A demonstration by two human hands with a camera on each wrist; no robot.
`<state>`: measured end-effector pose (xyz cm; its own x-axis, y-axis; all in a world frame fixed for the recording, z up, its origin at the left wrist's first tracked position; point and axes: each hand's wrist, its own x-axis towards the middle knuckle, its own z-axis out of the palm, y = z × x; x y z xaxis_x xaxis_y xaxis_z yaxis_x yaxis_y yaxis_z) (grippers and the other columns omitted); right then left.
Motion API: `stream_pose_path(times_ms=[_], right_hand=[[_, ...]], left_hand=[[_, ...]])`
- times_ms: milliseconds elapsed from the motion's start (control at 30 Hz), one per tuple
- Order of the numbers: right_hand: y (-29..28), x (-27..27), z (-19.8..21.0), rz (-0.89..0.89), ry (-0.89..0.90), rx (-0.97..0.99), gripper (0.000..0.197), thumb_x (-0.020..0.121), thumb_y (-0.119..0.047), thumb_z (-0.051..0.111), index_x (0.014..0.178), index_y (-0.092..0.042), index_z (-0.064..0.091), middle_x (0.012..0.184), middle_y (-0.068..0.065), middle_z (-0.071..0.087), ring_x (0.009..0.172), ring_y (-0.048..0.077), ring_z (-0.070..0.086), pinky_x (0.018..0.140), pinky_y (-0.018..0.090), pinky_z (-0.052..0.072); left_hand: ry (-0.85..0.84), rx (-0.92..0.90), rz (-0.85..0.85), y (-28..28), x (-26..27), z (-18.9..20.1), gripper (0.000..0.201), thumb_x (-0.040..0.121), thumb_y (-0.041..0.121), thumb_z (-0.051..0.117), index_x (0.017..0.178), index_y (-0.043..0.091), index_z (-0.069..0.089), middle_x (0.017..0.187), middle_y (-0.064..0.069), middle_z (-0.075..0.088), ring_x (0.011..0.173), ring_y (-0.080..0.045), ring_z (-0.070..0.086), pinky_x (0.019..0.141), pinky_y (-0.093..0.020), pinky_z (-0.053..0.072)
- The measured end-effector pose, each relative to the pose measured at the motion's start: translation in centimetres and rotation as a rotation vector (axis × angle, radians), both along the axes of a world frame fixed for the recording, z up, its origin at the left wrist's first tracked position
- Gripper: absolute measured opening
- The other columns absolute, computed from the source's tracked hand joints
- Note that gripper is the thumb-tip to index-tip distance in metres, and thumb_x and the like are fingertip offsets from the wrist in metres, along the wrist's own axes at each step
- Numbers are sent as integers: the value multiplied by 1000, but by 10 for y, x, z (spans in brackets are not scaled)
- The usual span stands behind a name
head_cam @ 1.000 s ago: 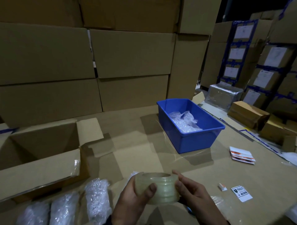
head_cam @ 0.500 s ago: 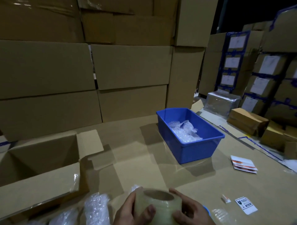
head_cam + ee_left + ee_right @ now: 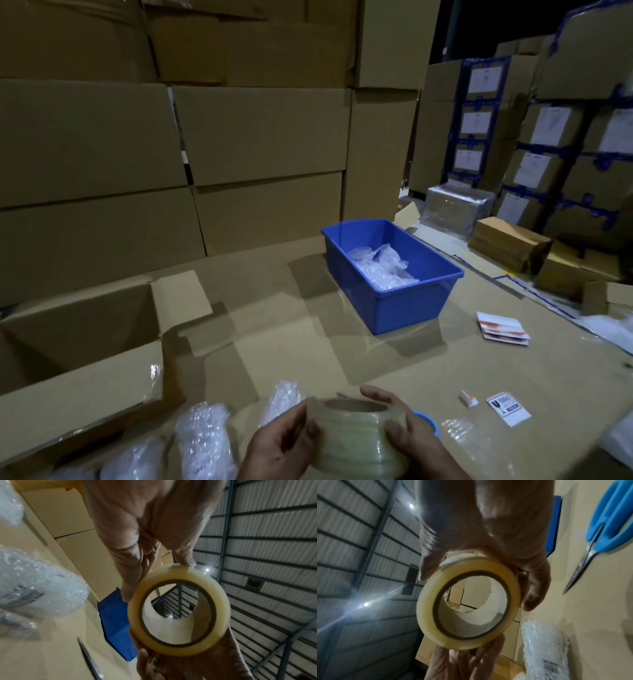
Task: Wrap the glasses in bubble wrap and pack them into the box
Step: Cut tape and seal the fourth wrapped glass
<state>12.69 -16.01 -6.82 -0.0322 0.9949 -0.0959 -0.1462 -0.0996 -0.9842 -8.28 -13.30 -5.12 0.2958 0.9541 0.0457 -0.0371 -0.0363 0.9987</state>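
Both hands — the left hand (image 3: 281, 442) and right hand (image 3: 407, 435) — stay curled round the tape roll (image 3: 356, 435), now lower and nearer the body, seemingly hunting its free end, while wrapped glasses (image 3: 205, 442) wait beside the open box (image 3: 78, 346).

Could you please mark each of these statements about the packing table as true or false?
1. Both hands hold the roll of clear tape. True: left hand, right hand.
2. The blue bin is empty. False: it holds bubble wrap.
3. The cardboard box at the left is open. True.
4. The right hand grips the scissors. False: they lie on the table.
5. Wrapped bundles lie beside the box. True.
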Motion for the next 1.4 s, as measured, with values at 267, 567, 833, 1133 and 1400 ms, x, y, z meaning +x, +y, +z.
stream_pose_path(times_ms=[267,567,833,1133,1400], right_hand=[[-5,-4,3,-77,7,-38,123,23,-60,93,127,-6,57,114,8,71,110,28,65,81,37,54],[-8,-22,40,-139,-208,114,125,29,-71,85,132,-9,54,109,-30,67,105,-4,63,78,11,48],[-10,-22,42,-82,-348,169,75,59,-57,78,127,-32,57,109,-10,71,102,11,67,81,26,55],[-8,-33,46,-166,-617,501,23,76,-30,55,95,-29,67,102,-15,66,100,5,62,83,10,43],[-1,-29,45,-162,-662,509,26,71,-28,53,92,-24,69,94,-13,68,91,7,64,78,13,46]], left_hand=[[-27,-72,52,3,1,-13,88,43,80,77,111,24,71,104,9,75,98,0,66,95,-26,51],[96,26,162,-4,6,-8,104,34,93,67,117,31,65,106,21,72,106,0,65,94,-30,51],[22,-17,217,-4,3,-6,98,33,87,73,114,33,67,101,12,75,100,-6,69,91,-34,54],[174,67,293,-12,8,6,62,50,76,69,96,35,65,73,0,71,69,-21,69,69,-47,58],[213,52,323,-10,9,11,76,40,90,64,91,34,64,68,0,71,64,-20,68,62,-40,58]])
